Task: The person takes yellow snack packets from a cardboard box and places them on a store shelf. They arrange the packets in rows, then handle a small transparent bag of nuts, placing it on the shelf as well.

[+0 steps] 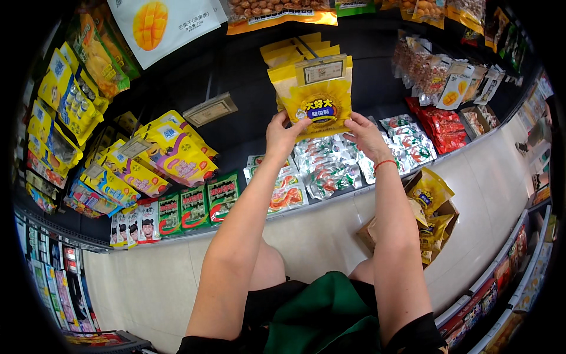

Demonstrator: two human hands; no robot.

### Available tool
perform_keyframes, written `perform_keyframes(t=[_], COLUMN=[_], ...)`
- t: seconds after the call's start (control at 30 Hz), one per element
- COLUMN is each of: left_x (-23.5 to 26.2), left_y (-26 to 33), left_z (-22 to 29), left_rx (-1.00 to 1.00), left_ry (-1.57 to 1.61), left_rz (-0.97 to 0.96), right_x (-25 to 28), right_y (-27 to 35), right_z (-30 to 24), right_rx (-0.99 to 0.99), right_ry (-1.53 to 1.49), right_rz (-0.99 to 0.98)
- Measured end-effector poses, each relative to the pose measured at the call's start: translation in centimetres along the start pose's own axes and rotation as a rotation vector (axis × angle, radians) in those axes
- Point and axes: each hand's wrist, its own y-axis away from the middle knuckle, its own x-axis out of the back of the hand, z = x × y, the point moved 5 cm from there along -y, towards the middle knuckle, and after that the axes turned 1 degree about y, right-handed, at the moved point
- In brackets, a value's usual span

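Both hands hold a yellow bag of sunflower seeds upright at the front of a display hook. My left hand grips its lower left edge, thumb on the front. My right hand, with a red string at the wrist, grips the lower right edge the same way. A price tag holder on the hook overlaps the bag's upper front. More yellow bags hang behind it. Whether the bag's top is on the hook is hard to see. Silver snack packets lie on the shelf below.
An open cardboard box with yellow bags stands on the floor beside my right forearm. Yellow snack bags hang at left, near a price tag holder. Red packets lie at right. Another shelf runs along the lower right.
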Motion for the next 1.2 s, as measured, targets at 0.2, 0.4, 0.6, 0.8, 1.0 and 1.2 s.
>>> perform_keyframes(t=[0.2,0.4,0.6,0.8,1.0,1.2], left_x=[0.8,0.6,0.3,0.5,-0.3,0.1], left_y=[-0.3,0.0,0.0,0.2,0.8,0.4], left_z=[-0.1,0.0,0.5,0.5,2.0,0.8], left_rx=[-0.051,0.002,-0.025,-0.057,-0.004,-0.004], left_ry=[-0.104,-0.095,-0.141,-0.232,-0.321,-0.199], left_rz=[0.078,0.077,0.085,0.126,0.127,0.074], right_x=[0.5,1.8,3.7,1.5,1.6,1.5], right_y=[0.1,0.2,1.2,0.5,0.3,-0.4], right_z=[1.4,4.7,8.0,2.3,2.0,2.6], right_rx=[-0.048,-0.023,-0.127,0.014,0.060,0.032], right_ry=[-0.051,-0.206,-0.145,-0.241,-0.138,-0.088], right_rz=[0.077,0.102,0.468,0.172,0.222,0.254])
